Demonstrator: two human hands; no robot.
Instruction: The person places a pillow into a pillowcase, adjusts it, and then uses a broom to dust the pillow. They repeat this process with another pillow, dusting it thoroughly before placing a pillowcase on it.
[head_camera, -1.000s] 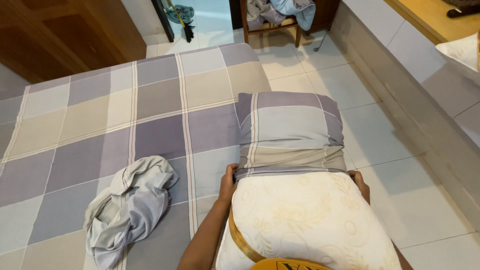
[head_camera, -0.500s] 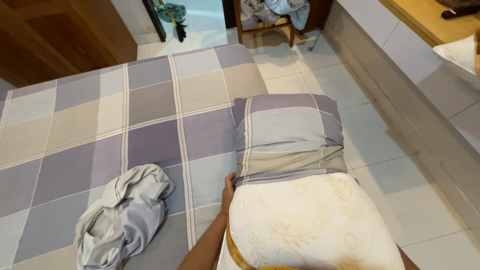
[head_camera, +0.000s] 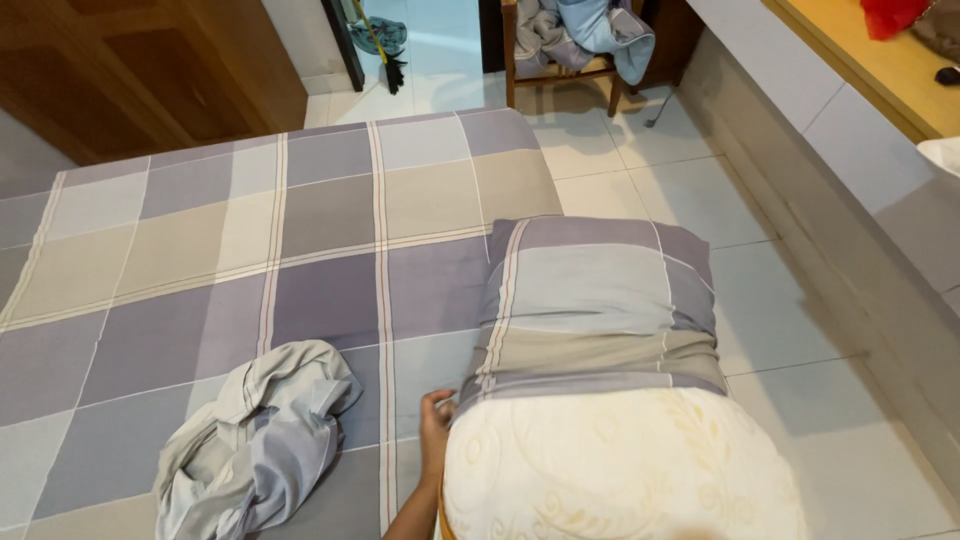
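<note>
We count one pillow (head_camera: 610, 450), cream, half inside one checked pillowcase (head_camera: 600, 310), lower right of frame. One hand (head_camera: 435, 420) in view, at pillow's left edge. One crumpled pillowcase (head_camera: 250, 440), lower left. One bed with checked sheet (head_camera: 250, 250). One wooden chair (head_camera: 560, 60), top centre, clothes heaped on it. One broom (head_camera: 385, 55), top.
</note>
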